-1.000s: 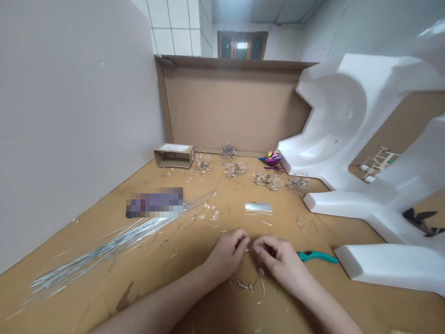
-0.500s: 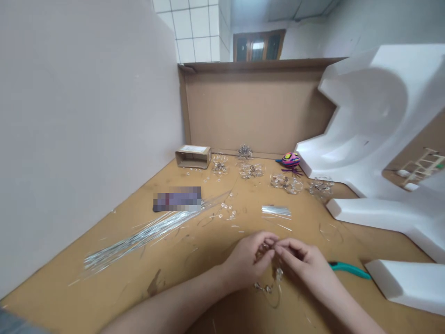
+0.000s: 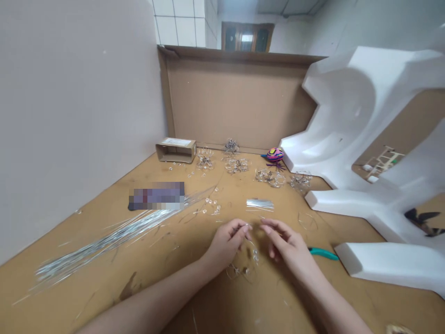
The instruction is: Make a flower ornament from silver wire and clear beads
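Over the tan worktop [image 3: 86,222], my left hand [image 3: 225,243] has its fingertips pressed together, perhaps pinching a thin wire, though it is too fine to be sure. My right hand [image 3: 287,242] is apart from it, fingers loosely spread around nothing I can see. A beaded wire loop [image 3: 241,268] sits just below both hands, and teal-handled pliers [image 3: 323,253] lie just beside my right hand.

This looks like a makeshift craft workroom: a scuffed tan workbench [image 3: 278,297] is strewn with lengths of wire [image 3: 111,239], with teal-handled pliers [image 3: 323,253] at 3 o'clock. A cardboard sheet [image 3: 236,97] stands upright at 12 o'clock and white polystyrene packing foam [image 3: 340,111] sits at 2 o'clock, with a tiled wall [image 3: 177,23] at 11 o'clock and a wooden-framed window [image 3: 246,37] beyond the cardboard.
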`<action>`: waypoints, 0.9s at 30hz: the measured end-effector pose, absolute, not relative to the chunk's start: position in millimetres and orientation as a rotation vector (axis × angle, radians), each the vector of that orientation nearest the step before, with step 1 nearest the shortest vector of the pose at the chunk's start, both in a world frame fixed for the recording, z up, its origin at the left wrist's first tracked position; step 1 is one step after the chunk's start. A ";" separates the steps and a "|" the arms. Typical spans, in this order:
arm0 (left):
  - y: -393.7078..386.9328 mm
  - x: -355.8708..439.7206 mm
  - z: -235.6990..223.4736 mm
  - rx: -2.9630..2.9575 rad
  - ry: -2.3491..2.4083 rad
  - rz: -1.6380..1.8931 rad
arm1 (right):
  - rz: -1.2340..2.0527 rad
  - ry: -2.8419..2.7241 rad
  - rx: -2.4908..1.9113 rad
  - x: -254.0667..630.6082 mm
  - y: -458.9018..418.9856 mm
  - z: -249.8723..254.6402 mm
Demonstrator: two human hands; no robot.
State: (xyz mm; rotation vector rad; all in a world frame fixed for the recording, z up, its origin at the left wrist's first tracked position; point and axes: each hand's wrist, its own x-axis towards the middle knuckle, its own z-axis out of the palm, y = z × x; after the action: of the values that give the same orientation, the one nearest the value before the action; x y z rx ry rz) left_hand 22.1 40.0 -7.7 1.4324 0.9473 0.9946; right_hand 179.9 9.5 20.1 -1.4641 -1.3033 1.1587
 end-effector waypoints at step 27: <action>40.6 17.8 2.9 1.368 1.115 1.164 | 1.156 -1.468 -1.549 178.8 12.3 13.5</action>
State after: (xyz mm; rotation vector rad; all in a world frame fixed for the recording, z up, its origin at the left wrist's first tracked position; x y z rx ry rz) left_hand 17.8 40.6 2.9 1.3682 1.1146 1.1636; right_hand 178.8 12.3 13.5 -1.5488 -1.4682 1.1562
